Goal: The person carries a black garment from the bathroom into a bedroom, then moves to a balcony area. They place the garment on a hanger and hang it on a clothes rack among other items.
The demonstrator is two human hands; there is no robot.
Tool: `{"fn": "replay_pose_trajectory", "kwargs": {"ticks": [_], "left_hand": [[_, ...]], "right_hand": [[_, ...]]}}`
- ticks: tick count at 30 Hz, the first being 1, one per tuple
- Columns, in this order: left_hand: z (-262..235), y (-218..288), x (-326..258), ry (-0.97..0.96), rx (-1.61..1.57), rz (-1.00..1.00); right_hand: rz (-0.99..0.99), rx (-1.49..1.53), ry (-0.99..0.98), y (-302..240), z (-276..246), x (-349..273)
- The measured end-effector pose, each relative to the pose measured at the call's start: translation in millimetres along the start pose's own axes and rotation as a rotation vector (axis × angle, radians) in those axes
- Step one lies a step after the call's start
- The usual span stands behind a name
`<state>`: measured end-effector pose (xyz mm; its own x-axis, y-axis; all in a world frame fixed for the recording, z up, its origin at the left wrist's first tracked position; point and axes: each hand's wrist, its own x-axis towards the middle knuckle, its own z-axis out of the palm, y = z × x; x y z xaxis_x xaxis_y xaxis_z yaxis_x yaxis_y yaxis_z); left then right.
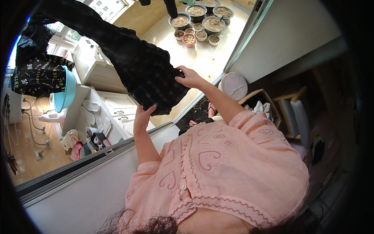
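A long black garment with a faint check pattern (140, 66) stretches from the upper left down to both of my hands. My left hand (144, 117) pinches its lower edge, the thumb lying over the cloth. On the opposite edge, higher and to the right, my right hand (189, 77) grips the fabric between thumb and fingers. Between the two hands the cloth spreads wide. Its far end runs out toward the window, and I cannot tell what holds it there.
Black printed cloth (41, 76) hangs at the left by a light blue basin (65, 89). A white cabinet (117, 105) with slippers on a shelf stands below. Several pots of soil (214, 24) sit on the far floor. A sliding door track (97, 158) crosses before me; a cardboard box (259, 94) lies right.
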<state>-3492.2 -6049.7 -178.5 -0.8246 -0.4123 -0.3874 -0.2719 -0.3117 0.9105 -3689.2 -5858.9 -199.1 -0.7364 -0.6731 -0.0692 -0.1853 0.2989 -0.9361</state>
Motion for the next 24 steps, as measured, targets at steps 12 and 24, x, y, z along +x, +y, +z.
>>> {"fn": "replay_pose_trajectory", "kwargs": {"ticks": [12,24], "left_hand": [[-41.3,-25.5,13.1,0.319,0.104,0.005],[20.0,-9.4,18.2,0.529,0.573,0.229]], "right_hand": [[0.074,-0.114,-0.092,40.1,28.1,-12.2],[-0.020,-0.024,0.090,-15.0,23.2,-9.9]]}}
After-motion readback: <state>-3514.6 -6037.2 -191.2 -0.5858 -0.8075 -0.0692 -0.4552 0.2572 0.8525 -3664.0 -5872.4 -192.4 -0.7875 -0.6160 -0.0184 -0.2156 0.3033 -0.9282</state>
